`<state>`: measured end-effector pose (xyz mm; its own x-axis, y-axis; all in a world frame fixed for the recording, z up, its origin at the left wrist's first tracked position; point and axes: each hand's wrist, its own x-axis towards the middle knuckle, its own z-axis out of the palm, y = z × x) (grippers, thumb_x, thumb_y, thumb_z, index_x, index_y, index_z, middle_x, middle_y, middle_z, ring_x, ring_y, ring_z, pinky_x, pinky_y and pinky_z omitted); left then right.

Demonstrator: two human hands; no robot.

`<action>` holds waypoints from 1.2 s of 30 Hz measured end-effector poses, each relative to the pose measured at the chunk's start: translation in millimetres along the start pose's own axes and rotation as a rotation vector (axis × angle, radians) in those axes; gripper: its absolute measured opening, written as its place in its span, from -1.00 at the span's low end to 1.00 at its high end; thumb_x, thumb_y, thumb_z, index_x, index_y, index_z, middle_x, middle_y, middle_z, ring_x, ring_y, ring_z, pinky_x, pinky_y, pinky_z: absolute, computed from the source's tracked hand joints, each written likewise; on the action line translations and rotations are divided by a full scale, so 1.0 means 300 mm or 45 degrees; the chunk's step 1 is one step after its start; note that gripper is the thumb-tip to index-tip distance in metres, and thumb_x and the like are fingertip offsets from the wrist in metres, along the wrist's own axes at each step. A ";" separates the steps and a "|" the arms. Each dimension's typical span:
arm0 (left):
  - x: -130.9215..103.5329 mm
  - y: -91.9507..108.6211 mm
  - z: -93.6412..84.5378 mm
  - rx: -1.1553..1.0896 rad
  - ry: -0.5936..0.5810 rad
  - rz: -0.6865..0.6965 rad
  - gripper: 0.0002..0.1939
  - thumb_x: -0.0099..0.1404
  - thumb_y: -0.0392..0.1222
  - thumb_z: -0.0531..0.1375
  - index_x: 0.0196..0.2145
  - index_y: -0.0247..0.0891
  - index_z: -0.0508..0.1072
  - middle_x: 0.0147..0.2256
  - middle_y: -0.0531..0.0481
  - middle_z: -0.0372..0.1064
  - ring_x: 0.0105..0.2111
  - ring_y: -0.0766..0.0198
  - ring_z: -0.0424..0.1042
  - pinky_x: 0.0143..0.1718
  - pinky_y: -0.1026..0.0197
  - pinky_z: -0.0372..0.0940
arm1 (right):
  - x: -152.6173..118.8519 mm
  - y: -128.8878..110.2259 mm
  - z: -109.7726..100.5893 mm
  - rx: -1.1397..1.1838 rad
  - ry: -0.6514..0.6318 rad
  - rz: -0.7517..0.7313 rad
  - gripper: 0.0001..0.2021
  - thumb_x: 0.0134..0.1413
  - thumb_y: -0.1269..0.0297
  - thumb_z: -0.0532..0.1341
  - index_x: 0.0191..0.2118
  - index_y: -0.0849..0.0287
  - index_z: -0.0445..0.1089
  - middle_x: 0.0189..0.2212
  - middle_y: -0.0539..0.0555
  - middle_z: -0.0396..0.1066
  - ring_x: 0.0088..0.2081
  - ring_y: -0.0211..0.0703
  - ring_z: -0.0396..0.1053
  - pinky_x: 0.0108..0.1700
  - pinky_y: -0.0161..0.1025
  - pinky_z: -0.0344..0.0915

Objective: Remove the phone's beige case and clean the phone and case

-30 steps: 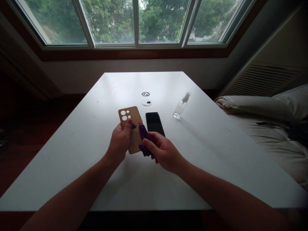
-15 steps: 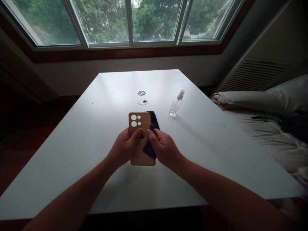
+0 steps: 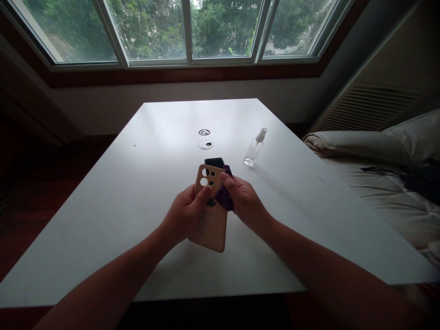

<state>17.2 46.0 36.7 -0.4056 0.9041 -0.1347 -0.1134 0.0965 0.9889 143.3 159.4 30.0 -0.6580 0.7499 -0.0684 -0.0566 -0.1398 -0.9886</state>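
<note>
The tan phone case (image 3: 209, 231) is in the person's two hands, lifted off the table (image 3: 103, 224), its emblem side up and camera holes toward twelve. At nine o'clock the left hand (image 3: 184, 208) has its fingers clamped on the edge, thumb on the back; the fingers underneath are hidden from me. At two o'clock the right hand (image 3: 245, 197) has its fingers pinched on a purple cloth (image 3: 225, 199), pressed to the case's right edge near the top corner. I take this for wiping along that edge; moving on around it would call for a firm left hold and a light turn of the case. Just beyond, at twelve, peeks the dark end of a phone (image 3: 213, 162), then two small round discs (image 3: 205, 145). A clear spray bottle (image 3: 253, 151) stands at one o'clock. The table is white and glossy. A window (image 3: 147, 34) fills twelve, a slatted grille (image 3: 371, 107) sits toward two, a cream quilted cushion (image 3: 364, 183) lies at three, and dark reddish floor (image 3: 37, 201) shows at nine.
</note>
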 end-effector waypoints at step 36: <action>-0.025 0.043 -0.017 -0.049 -0.164 -0.004 -0.55 0.34 0.22 0.23 -0.19 -0.28 0.46 -0.29 -0.04 0.52 -0.33 0.24 0.45 -0.33 0.26 0.35 | -0.033 -0.073 0.029 0.270 0.058 0.016 -0.63 0.12 -0.07 0.35 -0.20 0.18 0.51 -0.41 0.00 0.49 -0.44 -0.27 0.39 -0.49 -0.39 0.31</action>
<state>14.0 38.2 50.3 -0.2859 0.9499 -0.1263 -0.1506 0.0857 0.9849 144.5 149.3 53.5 -0.6253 0.7750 -0.0915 -0.2080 -0.2786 -0.9376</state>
